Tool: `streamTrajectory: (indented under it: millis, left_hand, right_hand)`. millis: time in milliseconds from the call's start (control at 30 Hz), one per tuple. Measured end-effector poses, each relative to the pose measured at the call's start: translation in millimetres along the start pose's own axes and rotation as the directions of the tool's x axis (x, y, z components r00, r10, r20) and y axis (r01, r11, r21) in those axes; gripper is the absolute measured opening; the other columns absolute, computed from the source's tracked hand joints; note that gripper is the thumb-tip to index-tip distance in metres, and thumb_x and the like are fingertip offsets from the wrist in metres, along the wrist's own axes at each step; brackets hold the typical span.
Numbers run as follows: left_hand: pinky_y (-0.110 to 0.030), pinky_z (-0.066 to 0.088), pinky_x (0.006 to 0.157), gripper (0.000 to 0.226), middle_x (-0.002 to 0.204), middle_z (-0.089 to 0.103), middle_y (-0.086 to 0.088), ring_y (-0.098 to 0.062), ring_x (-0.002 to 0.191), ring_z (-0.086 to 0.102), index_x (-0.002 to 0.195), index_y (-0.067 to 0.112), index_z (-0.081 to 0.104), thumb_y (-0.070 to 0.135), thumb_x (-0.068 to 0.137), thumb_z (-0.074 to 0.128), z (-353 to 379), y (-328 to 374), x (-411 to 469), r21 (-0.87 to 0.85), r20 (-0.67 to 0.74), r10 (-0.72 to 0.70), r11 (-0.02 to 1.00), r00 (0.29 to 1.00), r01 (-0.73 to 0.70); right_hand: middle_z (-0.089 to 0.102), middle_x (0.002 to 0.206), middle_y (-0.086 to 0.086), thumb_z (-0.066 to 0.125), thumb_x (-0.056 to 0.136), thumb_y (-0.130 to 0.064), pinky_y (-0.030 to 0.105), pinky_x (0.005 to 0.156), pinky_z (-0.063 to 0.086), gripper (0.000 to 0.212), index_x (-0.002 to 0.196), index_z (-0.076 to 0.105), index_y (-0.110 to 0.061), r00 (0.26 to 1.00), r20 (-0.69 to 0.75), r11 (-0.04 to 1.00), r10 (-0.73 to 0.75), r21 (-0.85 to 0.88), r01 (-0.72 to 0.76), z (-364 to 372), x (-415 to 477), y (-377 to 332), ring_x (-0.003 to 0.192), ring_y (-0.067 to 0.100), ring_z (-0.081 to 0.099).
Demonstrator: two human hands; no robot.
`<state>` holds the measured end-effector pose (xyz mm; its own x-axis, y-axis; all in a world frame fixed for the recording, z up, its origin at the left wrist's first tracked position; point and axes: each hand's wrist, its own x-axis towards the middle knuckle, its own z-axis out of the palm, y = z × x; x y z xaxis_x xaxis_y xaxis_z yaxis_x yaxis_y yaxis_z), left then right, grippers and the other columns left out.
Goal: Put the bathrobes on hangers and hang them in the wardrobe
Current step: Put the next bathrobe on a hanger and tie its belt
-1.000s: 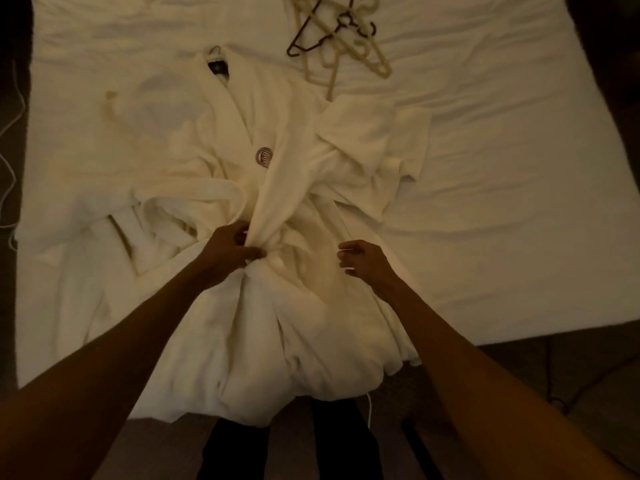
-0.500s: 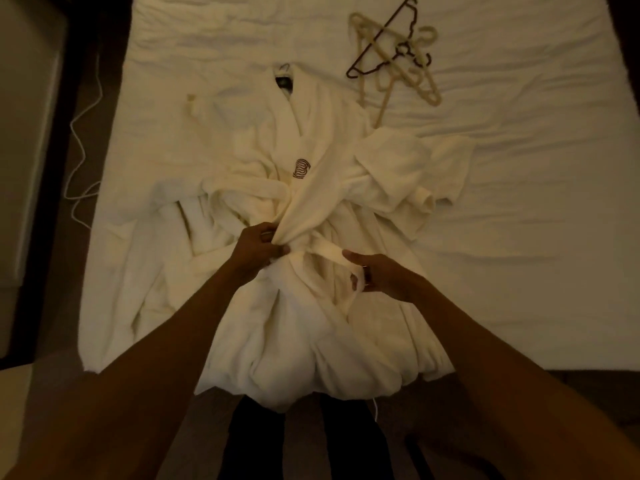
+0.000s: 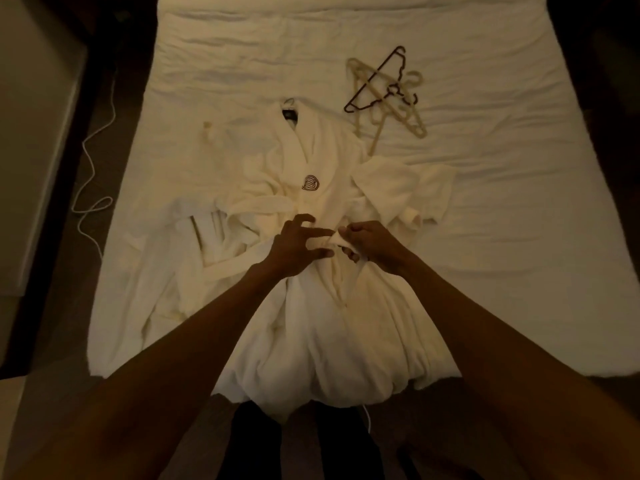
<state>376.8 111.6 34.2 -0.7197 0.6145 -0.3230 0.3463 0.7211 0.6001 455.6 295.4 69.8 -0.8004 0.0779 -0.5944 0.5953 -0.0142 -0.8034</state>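
A white bathrobe [image 3: 322, 161] with a dark round emblem lies face up on the bed [image 3: 502, 209], its hem hanging over the near edge. A hanger hook shows at its collar. My left hand [image 3: 298, 245] rests at the robe's waist with fingers spread, touching the belt [image 3: 320, 241]. My right hand [image 3: 370, 242] pinches the belt just beside the left one. More white robe cloth [image 3: 180, 271] is bunched at the left. A pile of hangers [image 3: 388, 91], one dark and the others pale, lies farther back on the sheet.
A white cable [image 3: 91, 181] snakes over the dark floor left of the bed. A pale cabinet or wall [image 3: 31, 150] stands at the far left. My dark trouser legs [image 3: 298, 445] are against the bed's near edge.
My left hand has let go of the bunched front of the robe and spread its fingers. My right hand has moved left along the belt, close to the left hand.
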Motion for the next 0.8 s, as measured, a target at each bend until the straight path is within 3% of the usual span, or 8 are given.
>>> streamTrajectory:
  millis: [133, 233, 367, 500, 567, 633, 733, 800]
  left_hand:
    - [-0.047, 0.048, 0.082, 0.021, 0.125, 0.057, -0.002, -0.025, 0.103, 0.052, 0.108, 0.026, 0.075, 0.034, 0.089, 0.068, 5, 5, 5, 0.092, -0.101, 0.198, 0.978, 0.975, -0.189]
    - [-0.050, 0.048, 0.079, 0.020, 0.112, 0.067, -0.007, -0.030, 0.093, 0.056, 0.104, 0.011, 0.075, 0.022, 0.091, 0.063, -1, -3, 7, 0.098, -0.130, 0.281, 0.958, 0.951, -0.270]
    - [-0.043, 0.044, 0.086, 0.017, 0.105, 0.072, -0.011, -0.033, 0.092, 0.057, 0.105, 0.007, 0.074, 0.012, 0.090, 0.067, -18, -23, 8, 0.061, -0.117, 0.204, 0.978, 0.972, -0.198]
    - [-0.032, 0.041, 0.086, 0.023, 0.105, 0.069, -0.002, -0.021, 0.096, 0.054, 0.113, 0.019, 0.072, 0.025, 0.091, 0.069, -27, -24, 8, 0.099, 0.017, 0.118, 0.988, 0.993, -0.119]
    - [-0.028, 0.043, 0.081, 0.029, 0.110, 0.068, 0.003, -0.017, 0.095, 0.058, 0.114, 0.020, 0.071, 0.029, 0.087, 0.074, -31, -13, 10, 0.021, 0.049, 0.099, 0.995, 0.994, -0.100]
    - [-0.027, 0.051, 0.086, 0.052, 0.125, 0.063, 0.009, -0.013, 0.101, 0.061, 0.127, 0.026, 0.062, 0.030, 0.079, 0.082, -38, 1, 13, -0.151, 0.041, 0.130, 0.981, 0.991, -0.122]
    - [-0.020, 0.050, 0.095, 0.082, 0.141, 0.050, 0.013, -0.005, 0.121, 0.054, 0.146, 0.034, 0.042, 0.022, 0.077, 0.084, -55, 22, 24, -0.494, 0.149, 0.121, 0.869, 0.981, -0.032]
    - [-0.028, 0.050, 0.098, 0.074, 0.140, 0.055, 0.010, -0.011, 0.124, 0.055, 0.145, 0.031, 0.046, 0.018, 0.081, 0.081, -62, 34, 31, -0.568, 0.295, 0.127, 0.820, 0.947, 0.068]
  right_hand:
    - [0.064, 0.069, 0.009, 0.061, 0.095, -0.029, 0.027, 0.058, 0.050, 0.031, 0.093, 0.068, 0.002, 1.000, -0.007, 0.994, 0.018, 0.110, -0.017, -7, -2, 12, 0.059, 0.016, 0.058]
    - [0.069, 0.079, 0.008, 0.063, 0.091, -0.035, 0.036, 0.073, 0.053, 0.031, 0.092, 0.070, -0.005, 0.993, -0.015, 0.984, 0.116, 0.137, -0.113, -5, -4, 31, 0.072, 0.020, 0.064]
    - [0.074, 0.095, 0.004, 0.056, 0.088, -0.059, 0.036, 0.084, 0.047, 0.053, 0.095, 0.071, -0.008, 0.952, 0.104, 0.953, 0.289, -0.124, -0.276, 7, -16, 66, 0.094, 0.018, 0.065]
    - [0.067, 0.067, 0.010, 0.058, 0.093, -0.045, 0.035, 0.069, 0.054, 0.049, 0.084, 0.070, 0.002, 0.997, -0.025, 0.979, 0.069, -0.189, -0.073, -1, -12, 47, 0.062, 0.019, 0.064]
    - [0.064, 0.059, 0.004, 0.062, 0.093, -0.034, 0.025, 0.053, 0.050, 0.038, 0.093, 0.070, 0.003, 0.990, -0.141, 0.999, 0.007, -0.030, -0.012, -7, -1, 10, 0.048, 0.012, 0.058]
    - [0.060, 0.055, 0.001, 0.064, 0.092, -0.033, 0.024, 0.049, 0.050, 0.031, 0.085, 0.070, -0.003, 0.972, -0.223, 0.996, -0.074, 0.024, 0.082, -22, 10, -38, 0.043, 0.009, 0.052]
    - [0.062, 0.065, 0.009, 0.066, 0.089, -0.041, 0.028, 0.056, 0.054, 0.038, 0.074, 0.071, -0.007, 0.983, -0.122, 0.973, -0.138, -0.201, 0.112, -41, 11, -87, 0.052, 0.012, 0.055]
    - [0.063, 0.061, 0.005, 0.066, 0.089, -0.042, 0.025, 0.055, 0.052, 0.038, 0.075, 0.072, -0.008, 0.990, -0.070, 0.949, -0.123, -0.300, 0.097, -41, 6, -93, 0.052, 0.011, 0.057]
